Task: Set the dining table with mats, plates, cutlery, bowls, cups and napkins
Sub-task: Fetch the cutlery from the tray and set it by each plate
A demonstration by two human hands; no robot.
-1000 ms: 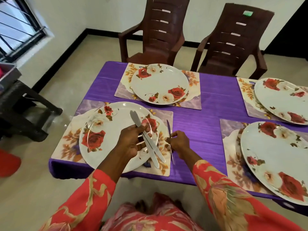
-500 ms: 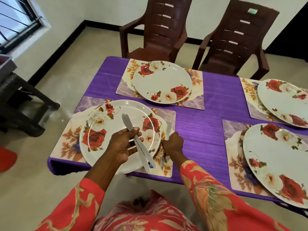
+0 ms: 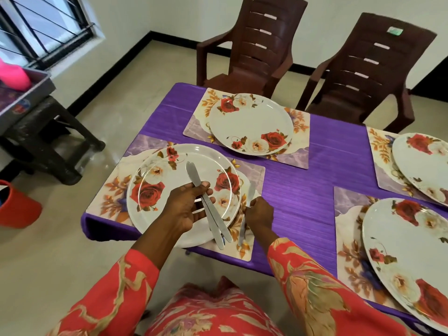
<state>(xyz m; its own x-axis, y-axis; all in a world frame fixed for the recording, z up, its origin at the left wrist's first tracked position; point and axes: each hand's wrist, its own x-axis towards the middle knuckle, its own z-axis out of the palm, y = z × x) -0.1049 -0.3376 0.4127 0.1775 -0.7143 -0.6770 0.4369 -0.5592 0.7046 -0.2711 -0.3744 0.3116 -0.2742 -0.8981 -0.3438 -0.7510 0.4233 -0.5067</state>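
The purple-covered table (image 3: 327, 156) carries four floral mats, each with a rose-patterned plate. Beneath the left hand (image 3: 186, 209) lie the nearest mat (image 3: 252, 173) and its plate (image 3: 169, 170). That hand grips a bundle of knives (image 3: 206, 202) held above the plate, blades pointing away. Just right of it, the right hand (image 3: 260, 212) pinches a single knife (image 3: 244, 219) lying on the mat beside the plate's rim.

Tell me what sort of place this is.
Most likely a home dining room: a table under a purple cloth laid with floral plates on mats, and two brown plastic chairs pulled up to it.
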